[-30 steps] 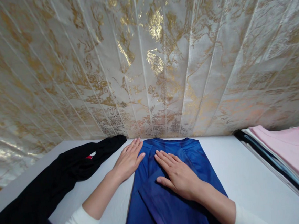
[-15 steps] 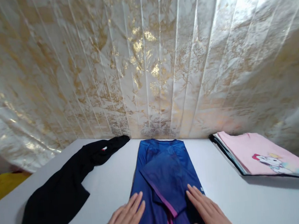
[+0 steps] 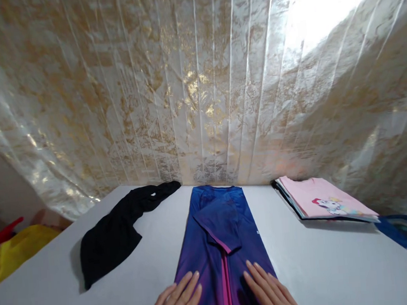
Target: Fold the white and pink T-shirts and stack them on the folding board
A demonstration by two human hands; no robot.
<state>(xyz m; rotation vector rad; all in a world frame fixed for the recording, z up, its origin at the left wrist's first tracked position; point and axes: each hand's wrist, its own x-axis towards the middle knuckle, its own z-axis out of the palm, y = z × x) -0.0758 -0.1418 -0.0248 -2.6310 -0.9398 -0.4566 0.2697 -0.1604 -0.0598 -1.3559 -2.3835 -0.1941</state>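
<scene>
A blue-to-purple shirt [image 3: 201,256] lies lengthwise on the white table, its sides folded inward. One short sleeve with a pink hem lies across its upper middle, and pink edging runs down the centre. My left hand [image 3: 176,301] rests flat on the shirt's lower left edge, fingers stretched out. Opposite it, my right hand [image 3: 270,290] lies flat on the lower right part, fingers extended. Neither hand grasps the cloth. The shirt's near end runs out of view at the bottom.
To the left a crumpled black garment [image 3: 108,240] lies on the white table [image 3: 145,265]. A stack of folded clothes topped by a pink shirt [image 3: 308,193] sits at the right, with a blue item [image 3: 395,233] beside it. Yellow cloth [image 3: 21,251] shows far left. A shiny gold-silver curtain [image 3: 198,87] hangs behind.
Both hands have slid down the shirt toward its near end, staying flat. The view has shifted back, so more of the table and the things at both sides show.
</scene>
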